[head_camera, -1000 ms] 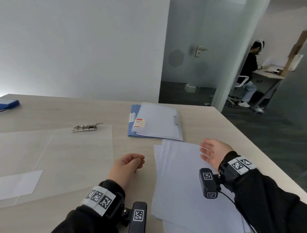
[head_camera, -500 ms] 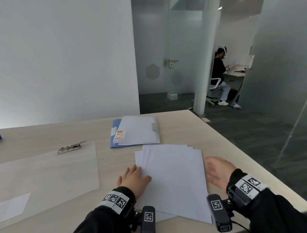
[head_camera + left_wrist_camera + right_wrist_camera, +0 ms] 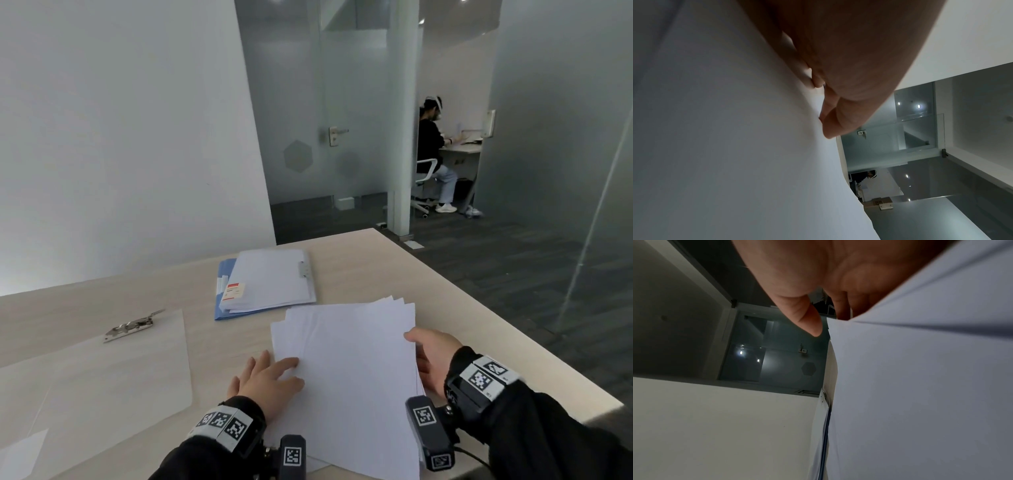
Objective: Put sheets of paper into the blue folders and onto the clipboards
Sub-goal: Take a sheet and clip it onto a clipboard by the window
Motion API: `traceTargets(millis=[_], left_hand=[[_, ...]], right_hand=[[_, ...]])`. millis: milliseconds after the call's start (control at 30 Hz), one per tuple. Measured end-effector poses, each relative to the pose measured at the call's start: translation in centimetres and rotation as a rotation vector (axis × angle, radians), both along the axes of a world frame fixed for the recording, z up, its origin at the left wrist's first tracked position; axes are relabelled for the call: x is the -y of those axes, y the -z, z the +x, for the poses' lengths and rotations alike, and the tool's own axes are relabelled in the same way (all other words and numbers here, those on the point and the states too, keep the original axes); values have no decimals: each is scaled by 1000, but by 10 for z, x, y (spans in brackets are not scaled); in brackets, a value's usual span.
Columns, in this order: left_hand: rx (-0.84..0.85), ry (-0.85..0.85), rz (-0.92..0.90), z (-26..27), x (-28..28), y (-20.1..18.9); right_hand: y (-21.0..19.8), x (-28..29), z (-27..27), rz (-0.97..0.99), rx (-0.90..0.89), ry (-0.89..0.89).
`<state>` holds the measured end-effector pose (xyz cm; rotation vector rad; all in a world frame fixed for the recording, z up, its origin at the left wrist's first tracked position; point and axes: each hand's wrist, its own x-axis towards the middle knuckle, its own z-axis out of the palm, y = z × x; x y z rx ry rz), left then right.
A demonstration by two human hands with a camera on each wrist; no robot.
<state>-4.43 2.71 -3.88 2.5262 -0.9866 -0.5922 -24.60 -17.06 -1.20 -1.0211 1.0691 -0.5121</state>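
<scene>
**Both hands at the loose paper stack**

The paper stack [image 3: 346, 370] lies at lower centre, its near edge cut off. Left hand [image 3: 265, 383] rests flat on its left edge, fingers straight. Right hand [image 3: 433, 359] grips the right edge; its fingers are hidden beneath. Blue folder [image 3: 219, 305] lies above, mostly covered by a clipboard [image 3: 274, 281].

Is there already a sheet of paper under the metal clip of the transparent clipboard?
No, the clip lies on the bare clipboard.

The left hand [image 3: 849, 53] fills the top of the left wrist view, its fingertips [image 3: 830, 128] pressed flat against a white sheet of paper [image 3: 735, 138] that covers the left side. Beyond the paper's edge stands a frosted glass door [image 3: 879, 146], and farther off a seated person [image 3: 861, 177].
</scene>
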Motion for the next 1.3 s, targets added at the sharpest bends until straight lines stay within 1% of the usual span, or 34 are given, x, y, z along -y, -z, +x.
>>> traceTargets(millis=[100,267,367,467,533,600,667,733,767,833,933,1067,1167,1300], left_hand=[[3,15,30,1,0,-1],[3,19,56,3,3,1],[1,-13,7,5,2,3],[-17,-63,-58,3,-1,1],[-139,-126,-199,6,-1,-3],[-260,-182,-448,6,3,-13],[-295,-163,-667,4,8,-32],[-377,-129,-863,-3,13,-54],[-415,-125,-940,-7,16,-64],[-440,-120,-1057,-14,18,-80],[-424,-98,-1106,-19,18,-86],[-438,-62,-1073,-29,15,-73],[-491,-65,-1078,-37,15,-63],[-508,-71,-1063,-45,18,-54]], right_hand=[[5,4,3,-34,-35,-36],[6,5,4,-141,-115,-157],[2,7,4,-243,-132,-174],[-9,6,0,-346,-72,-159],[-20,3,-4,-389,23,-136],[-32,1,-6,-427,132,-121],[-43,0,-6,-466,253,-108],[-53,-1,-5,-482,377,-83],[-58,-2,-4,-478,431,-68],[-66,-4,-3,-475,525,-51],[-68,-5,-4,-501,595,-77],[-53,-5,-9,-514,570,-133],[-44,-6,-11,-489,552,-154],[-35,-10,-12,-485,505,-161]])
